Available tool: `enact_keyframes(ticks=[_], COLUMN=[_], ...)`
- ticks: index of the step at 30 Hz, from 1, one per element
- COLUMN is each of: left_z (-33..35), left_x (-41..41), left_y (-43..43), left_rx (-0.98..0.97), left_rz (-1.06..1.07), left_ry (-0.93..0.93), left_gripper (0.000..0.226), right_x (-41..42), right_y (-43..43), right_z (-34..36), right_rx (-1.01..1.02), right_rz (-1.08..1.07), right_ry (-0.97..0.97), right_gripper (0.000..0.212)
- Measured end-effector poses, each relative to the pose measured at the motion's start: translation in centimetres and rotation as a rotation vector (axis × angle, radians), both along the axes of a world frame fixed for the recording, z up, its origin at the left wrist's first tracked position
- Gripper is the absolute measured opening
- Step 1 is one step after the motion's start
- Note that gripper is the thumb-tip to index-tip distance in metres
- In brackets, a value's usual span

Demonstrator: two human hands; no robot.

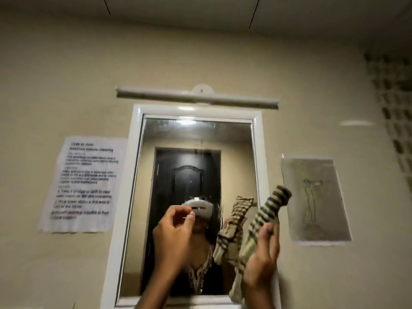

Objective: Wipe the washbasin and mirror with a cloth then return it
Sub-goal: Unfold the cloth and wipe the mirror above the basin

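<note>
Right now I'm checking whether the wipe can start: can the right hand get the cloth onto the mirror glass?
Probably yes. The right hand grips the striped cloth just before the mirror at its right edge, with nothing between them. The left hand is raised alongside, not blocking.

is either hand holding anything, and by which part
The right hand holds the striped cloth around its lower middle, the top end sticking up. The left hand is loosely curled and holds nothing visible.
</note>
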State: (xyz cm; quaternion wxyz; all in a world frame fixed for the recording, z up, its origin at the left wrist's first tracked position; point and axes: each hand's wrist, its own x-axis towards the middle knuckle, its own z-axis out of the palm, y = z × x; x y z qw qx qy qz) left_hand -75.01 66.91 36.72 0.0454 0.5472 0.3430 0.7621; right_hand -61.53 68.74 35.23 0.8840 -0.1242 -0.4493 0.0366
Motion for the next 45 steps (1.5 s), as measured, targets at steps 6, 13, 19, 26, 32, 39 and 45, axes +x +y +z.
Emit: enact_keyframes(ticks=[6, 13, 19, 26, 32, 39, 45], left_z=[8.0, 10.8, 11.3, 12.6, 12.8, 10.8, 9.8], left_x=[-5.6, -11.7, -14.0, -13.6, -14.4, -14.6, -15.3], left_y=[0.1, -0.1, 1.7, 4.6, 4.5, 5.1, 4.7], left_rx=[0.199, 0.301, 0.305, 0.133, 0.163, 0.176, 0.123], left_rz=[0.203, 0.331, 0.318, -0.012, -0.263, -0.154, -0.141], left_ry=[0.025, -0.045, -0.136, -0.233, -0.377, -0.308, -0.270], left_gripper=[0.016, 0.013, 0.015, 0.055, 0.066, 0.033, 0.036], right_x=[0.7, 0.4, -1.7, -11.8, -22.0, -19.8, -7.7], right_y=[5.5, 9.0, 8.7, 7.1, 6.3, 7.3, 8.2], right_z=[11.7, 19.1, 26.6, 28.0, 24.0, 23.4, 23.8], right_rx=[-0.316, -0.407, -0.427, -0.092, 0.128, 0.146, -0.085], right_rz=[-0.697, -0.942, -0.885, -0.866, -0.898, -1.001, -0.963], right_ry=[-0.374, -0.209, -0.187, -0.561, -1.049, -1.127, -0.779], right_gripper=[0.053, 0.058, 0.055, 0.048, 0.052, 0.052, 0.055])
